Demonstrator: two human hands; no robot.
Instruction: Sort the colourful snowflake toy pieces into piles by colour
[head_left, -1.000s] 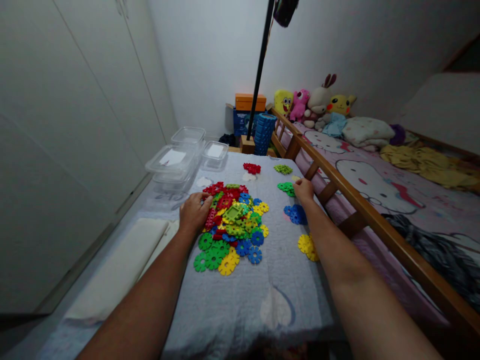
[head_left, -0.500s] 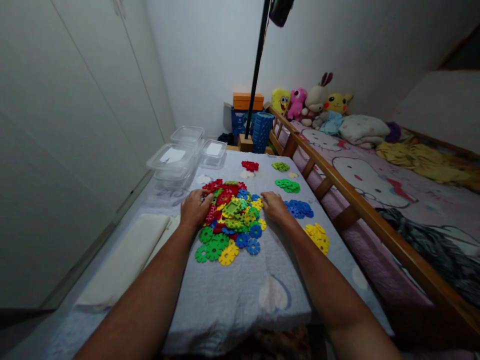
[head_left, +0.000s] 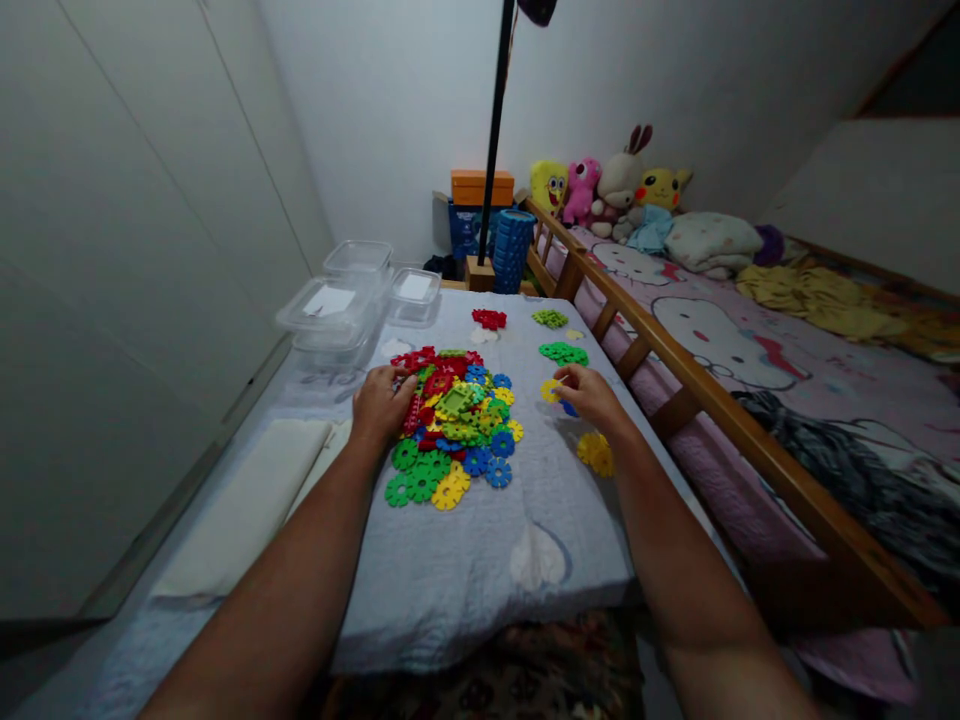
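A mixed pile of coloured plastic snowflake discs (head_left: 450, 425) lies on a pale blue quilted cloth (head_left: 480, 540). My left hand (head_left: 381, 405) rests with curled fingers on the pile's left edge, touching red pieces. My right hand (head_left: 592, 395) is to the right of the pile, pinching a yellow disc (head_left: 550, 390) over the blue group, which it mostly hides. Sorted groups lie around it: yellow discs (head_left: 596, 452) near my wrist, green discs (head_left: 564, 353) beyond, light-green discs (head_left: 550, 319) and red discs (head_left: 489, 319) farther back.
Clear plastic containers (head_left: 341, 305) are stacked at the back left. A wooden bed rail (head_left: 675, 375) runs along the right, with a bed and plush toys (head_left: 600, 190) behind. A black pole (head_left: 491, 140) stands at the back. White wardrobe doors line the left.
My right hand has left the pile's right edge and moved right with a yellow disc, toward the sorted groups. My left hand stays on the pile.
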